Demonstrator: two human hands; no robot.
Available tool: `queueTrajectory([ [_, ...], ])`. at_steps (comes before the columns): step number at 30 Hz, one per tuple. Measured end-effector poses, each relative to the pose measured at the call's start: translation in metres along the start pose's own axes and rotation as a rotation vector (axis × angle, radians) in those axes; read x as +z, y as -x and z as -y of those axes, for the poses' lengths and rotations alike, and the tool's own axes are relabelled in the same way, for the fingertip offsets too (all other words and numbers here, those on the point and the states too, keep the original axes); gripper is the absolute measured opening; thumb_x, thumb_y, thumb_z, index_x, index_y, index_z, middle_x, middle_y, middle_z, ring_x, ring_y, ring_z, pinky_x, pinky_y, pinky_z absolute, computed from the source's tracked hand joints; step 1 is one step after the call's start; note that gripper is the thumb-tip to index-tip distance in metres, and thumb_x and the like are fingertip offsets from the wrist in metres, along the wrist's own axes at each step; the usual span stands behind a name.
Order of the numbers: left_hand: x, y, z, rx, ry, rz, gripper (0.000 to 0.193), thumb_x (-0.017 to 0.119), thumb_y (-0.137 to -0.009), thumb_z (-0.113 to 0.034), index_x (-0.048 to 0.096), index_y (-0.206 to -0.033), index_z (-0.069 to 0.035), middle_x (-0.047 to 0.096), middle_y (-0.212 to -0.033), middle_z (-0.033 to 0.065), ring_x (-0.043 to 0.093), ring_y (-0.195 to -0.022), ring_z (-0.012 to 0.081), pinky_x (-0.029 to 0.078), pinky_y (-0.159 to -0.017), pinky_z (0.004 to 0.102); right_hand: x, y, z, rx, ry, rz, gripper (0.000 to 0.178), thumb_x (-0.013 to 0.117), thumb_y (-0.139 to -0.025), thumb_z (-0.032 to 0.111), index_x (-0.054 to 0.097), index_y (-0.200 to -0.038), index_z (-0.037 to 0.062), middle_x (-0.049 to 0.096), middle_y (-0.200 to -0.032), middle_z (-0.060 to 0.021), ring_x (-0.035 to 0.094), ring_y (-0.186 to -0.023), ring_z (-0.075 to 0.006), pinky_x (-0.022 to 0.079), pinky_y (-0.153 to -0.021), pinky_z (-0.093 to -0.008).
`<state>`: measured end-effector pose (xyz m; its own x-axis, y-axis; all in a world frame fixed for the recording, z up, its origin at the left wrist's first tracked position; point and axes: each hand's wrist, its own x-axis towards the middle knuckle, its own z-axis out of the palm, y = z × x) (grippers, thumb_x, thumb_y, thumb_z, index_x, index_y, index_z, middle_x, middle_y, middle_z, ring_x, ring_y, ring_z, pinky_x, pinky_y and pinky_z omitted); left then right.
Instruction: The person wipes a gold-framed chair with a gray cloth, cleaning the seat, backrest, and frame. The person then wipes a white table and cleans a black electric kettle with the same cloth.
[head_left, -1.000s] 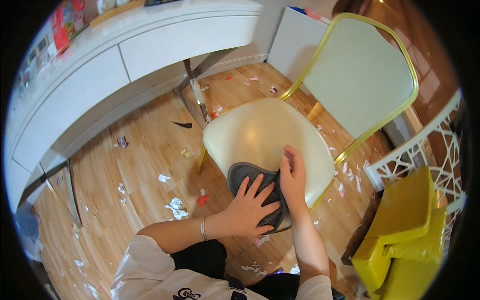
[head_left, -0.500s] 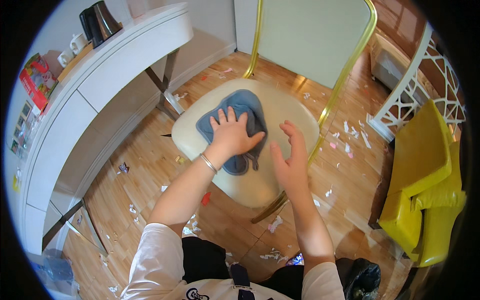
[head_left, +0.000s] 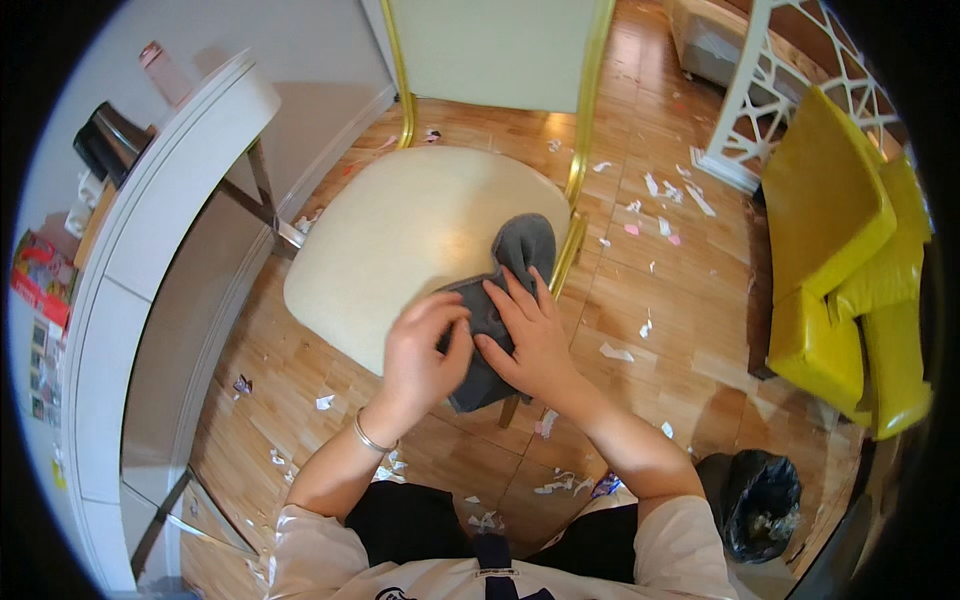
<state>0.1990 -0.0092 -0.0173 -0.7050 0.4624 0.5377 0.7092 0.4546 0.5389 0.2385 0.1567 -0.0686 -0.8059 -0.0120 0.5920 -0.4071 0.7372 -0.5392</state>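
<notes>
See at left white surface with dark kettle, then cream chair. Note left hand, blurred, fingers curled, at left side of grey cloth lying across chair's near right edge; cannot tell whether gripping. See right hand laid on cloth, fingers spread wide. Rightward, note black-lined bin, yellow armchair.

Over the feed I get a charcoal-grey cloth, a cream seat, a gold chair frame — plus a yellow sofa, white latticed screen, brown wood-grain floor.
</notes>
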Motion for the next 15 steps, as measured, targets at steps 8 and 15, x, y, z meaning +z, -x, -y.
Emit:
queueTrajectory([
  [8, 0.026, -0.006, -0.021, 0.017, -0.315, 0.133, 0.050, 0.068, -0.081, -0.018, 0.055, -0.126, -0.001, 0.046, -0.136, 0.0257, 0.047, -0.122, 0.0409, 0.035, -0.104, 0.0464, 0.026, -0.048, -0.085, 0.349, 0.084, -0.223, 0.053, 0.052, -0.090, 0.031, 0.050, -0.134, 0.0028, 0.047, -0.139, -0.0236, 0.042, -0.126, -0.0460, 0.030, -0.109, -0.0491],
  [15, 0.037, -0.002, -0.022, 0.041, -0.475, 0.251, 0.054, 0.061, -0.088, -0.026, 0.049, -0.135, -0.002, 0.042, -0.140, 0.0261, 0.038, -0.132, 0.0429, 0.027, -0.110, 0.0515, 0.003, -0.052, -0.104, 0.459, 0.148, -0.108, 0.054, 0.048, -0.092, 0.026, 0.046, -0.132, -0.0093, 0.054, -0.126, -0.0272, 0.049, -0.114, -0.0456, 0.034, -0.105, -0.0485],
])
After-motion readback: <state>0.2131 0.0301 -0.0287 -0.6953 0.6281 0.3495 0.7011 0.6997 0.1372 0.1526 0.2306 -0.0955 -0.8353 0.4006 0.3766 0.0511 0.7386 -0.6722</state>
